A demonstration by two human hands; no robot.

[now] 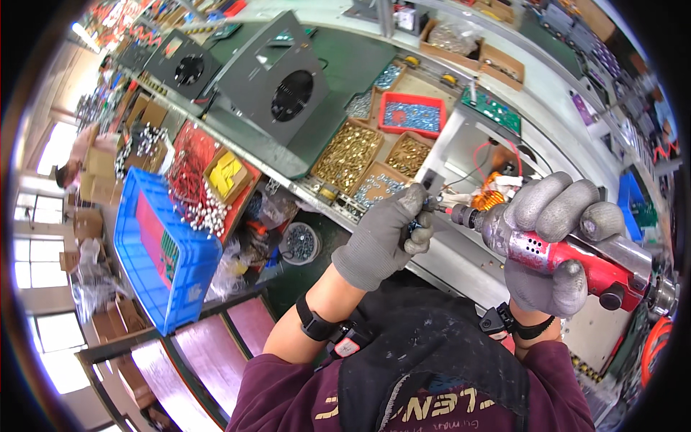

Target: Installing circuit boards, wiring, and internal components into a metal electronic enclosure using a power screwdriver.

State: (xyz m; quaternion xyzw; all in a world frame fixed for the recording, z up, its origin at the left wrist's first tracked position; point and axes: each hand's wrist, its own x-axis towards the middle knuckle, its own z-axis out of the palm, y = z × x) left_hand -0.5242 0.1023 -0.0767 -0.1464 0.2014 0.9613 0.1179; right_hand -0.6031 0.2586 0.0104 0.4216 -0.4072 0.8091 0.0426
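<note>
In my gloved right hand (551, 237) is a red and silver power screwdriver (561, 259), its bit pointing left. My left hand (389, 234), also in a grey glove, is closed with thumb and forefinger pinched at the tip of the bit. Small dark blue screws (414, 225) show between its curled fingers; what sits right at the bit tip is too small to make out. Just beyond the tool stands an open metal housing (468, 155) with a copper-wound coil (489, 196), red and black wires and a green circuit board (493, 109) at its far end.
Beyond my left hand lie cardboard trays of brass fasteners (349, 153) and a red tray (412, 115) of silver screws. Grey panels with round fan openings (270, 79) stand farther left. A blue crate (162, 248), red wire bundles (191, 165) and a white bucket (300, 243) are at left.
</note>
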